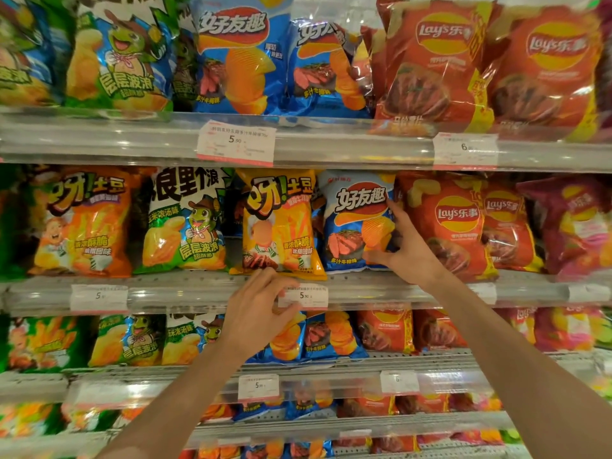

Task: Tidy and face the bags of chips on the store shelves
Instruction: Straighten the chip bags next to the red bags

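Partway done, by the look of it. Most bags on the middle shelf (pixel 198 286) standing up, fronts showing. Yellow bag (pixel 278 223) leaning a little, its bottom poking over the shelf edge. Red bags (pixel 457 223) to the right squashed together, probably needing a fix too.

Right hand (pixel 402 246) reaching up from below, fingers spread along the right side of the blue bag (pixel 356 223), thumb curled under its bottom corner, grasping it. Left hand (pixel 256 306) lower, just under the yellow bag, fingers loosely bent near the price tag (pixel 303 296). Hard to tell if pinching the tag or grasping nothing.
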Demonstrator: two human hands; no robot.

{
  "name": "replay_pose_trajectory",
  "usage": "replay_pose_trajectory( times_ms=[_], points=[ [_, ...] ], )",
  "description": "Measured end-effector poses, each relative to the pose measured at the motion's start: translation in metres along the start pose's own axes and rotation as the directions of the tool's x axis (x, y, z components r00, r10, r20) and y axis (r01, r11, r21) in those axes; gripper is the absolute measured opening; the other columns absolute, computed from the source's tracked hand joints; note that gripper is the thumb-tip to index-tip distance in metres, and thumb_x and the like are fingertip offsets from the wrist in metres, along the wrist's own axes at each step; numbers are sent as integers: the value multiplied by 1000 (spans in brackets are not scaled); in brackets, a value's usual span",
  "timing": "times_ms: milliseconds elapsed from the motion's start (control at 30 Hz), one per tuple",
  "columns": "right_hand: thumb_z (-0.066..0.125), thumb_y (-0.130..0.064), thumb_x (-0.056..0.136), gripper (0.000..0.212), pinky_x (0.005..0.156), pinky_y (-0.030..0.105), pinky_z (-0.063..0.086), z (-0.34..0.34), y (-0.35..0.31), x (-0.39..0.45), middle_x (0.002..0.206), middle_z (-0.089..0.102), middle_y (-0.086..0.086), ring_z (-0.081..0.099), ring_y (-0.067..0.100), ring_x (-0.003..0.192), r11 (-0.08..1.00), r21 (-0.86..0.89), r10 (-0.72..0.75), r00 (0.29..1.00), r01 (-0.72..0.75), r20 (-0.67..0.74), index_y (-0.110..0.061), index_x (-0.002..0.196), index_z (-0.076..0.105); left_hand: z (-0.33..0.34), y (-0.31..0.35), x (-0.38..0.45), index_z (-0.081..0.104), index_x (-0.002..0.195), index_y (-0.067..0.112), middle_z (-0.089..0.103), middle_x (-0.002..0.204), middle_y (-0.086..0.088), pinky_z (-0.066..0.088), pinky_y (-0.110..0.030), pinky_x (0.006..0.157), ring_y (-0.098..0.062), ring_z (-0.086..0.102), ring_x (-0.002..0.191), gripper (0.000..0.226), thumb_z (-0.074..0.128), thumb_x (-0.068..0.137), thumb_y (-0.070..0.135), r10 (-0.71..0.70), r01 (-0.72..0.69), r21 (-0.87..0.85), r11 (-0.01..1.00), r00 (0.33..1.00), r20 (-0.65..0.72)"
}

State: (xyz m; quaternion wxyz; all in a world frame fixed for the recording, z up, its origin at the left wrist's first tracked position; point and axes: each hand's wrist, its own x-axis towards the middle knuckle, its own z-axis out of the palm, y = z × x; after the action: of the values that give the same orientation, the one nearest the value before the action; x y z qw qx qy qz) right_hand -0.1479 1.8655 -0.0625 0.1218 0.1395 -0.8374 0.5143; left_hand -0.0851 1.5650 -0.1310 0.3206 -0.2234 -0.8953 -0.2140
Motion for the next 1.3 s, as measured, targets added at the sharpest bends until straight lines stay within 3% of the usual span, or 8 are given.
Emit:
replay_pose_trajectory(
  times_ms=[233, 367, 600, 767, 967, 1100, 1167, 1300],
  points=[
    [82, -6, 78, 111, 87, 15, 53, 1, 1, 4, 141, 54, 0, 60, 12, 119, 997, -6, 82, 996, -82, 39, -37, 157, 11, -3, 0, 1, 69, 109, 26, 53, 88, 10, 40, -18, 63, -9, 53, 83, 36, 81, 77, 38, -21, 21, 10, 1000, 999, 29],
    [80, -9, 81, 108, 98, 20, 50, 6, -9, -1, 137, 53, -7, 59, 0, 115, 992, -89, 90, 996, -88, 17, -34, 158, 8, -5, 2, 0, 69, 111, 25, 54, 90, 9, 42, -19, 63, -11, 54, 85, 37, 81, 78, 37, -29, 29, 0, 1000, 999, 44],
    [71, -42, 87, 91, 118, 46, 31, 35, -18, -53, 156, 35, 8, 29, 25, 145, 902, -427, -47, 967, -67, -249, -19, 157, 18, -6, 0, -8, 66, 124, 22, 59, 105, 3, 53, -33, 77, -18, 56, 101, 42, 75, 85, 35, 5, -2, -41, 999, 997, 73],
    [44, -63, 92, 85, 120, 58, 20, 80, 4, -114, 164, 18, 18, 11, 35, 152, 761, -644, -132, 952, -81, -277, -11, 156, 25, -7, -3, -30, 59, 137, 17, 54, 116, 1, 48, -33, 92, -18, 50, 111, 45, 60, 96, 35, 11, -2, -172, 985, 999, 53],
    [46, -59, 95, 83, 120, 57, 22, 125, 33, -179, 167, 2, 10, 4, 29, 154, 763, -643, -46, 987, -63, -152, -15, 159, 17, -3, -2, -71, 57, 138, 15, 49, 138, -1, 23, -8, 107, -12, 45, 124, 44, 55, 99, 34, -11, 27, -250, 968, 998, 64],
    [37, -72, 90, 82, 117, 46, 33, 139, 41, -212, 166, 15, 0, 31, 23, 147, 822, -540, 157, 983, -184, -96, -30, 157, 13, 0, -4, -106, 47, 146, 24, 42, 145, 2, 32, -16, 108, -9, 41, 129, 50, 49, 100, 45, -106, 152, -281, 948, 980, 171],
    [48, -63, 93, 78, 106, 35, 42, 139, 41, -217, 161, 26, -3, 55, 13, 121, 849, -472, 221, 971, -236, -87, -31, 156, 16, -1, -3, -121, 36, 151, 29, 38, 148, 5, 38, -26, 104, -11, 41, 133, 56, 47, 99, 49, -269, 336, -273, 901, 928, 257],
    [58, -49, 94, 70, 96, 32, 48, 125, 47, -218, 148, 43, -5, 56, 14, 117, 873, -423, 244, 968, -245, -58, -31, 154, 25, 1, 9, -137, 29, 152, 31, 47, 141, 4, 50, -35, 94, -20, 60, 112, 60, 47, 98, 50, -398, 448, -179, 876, 880, 259]
  ],
)
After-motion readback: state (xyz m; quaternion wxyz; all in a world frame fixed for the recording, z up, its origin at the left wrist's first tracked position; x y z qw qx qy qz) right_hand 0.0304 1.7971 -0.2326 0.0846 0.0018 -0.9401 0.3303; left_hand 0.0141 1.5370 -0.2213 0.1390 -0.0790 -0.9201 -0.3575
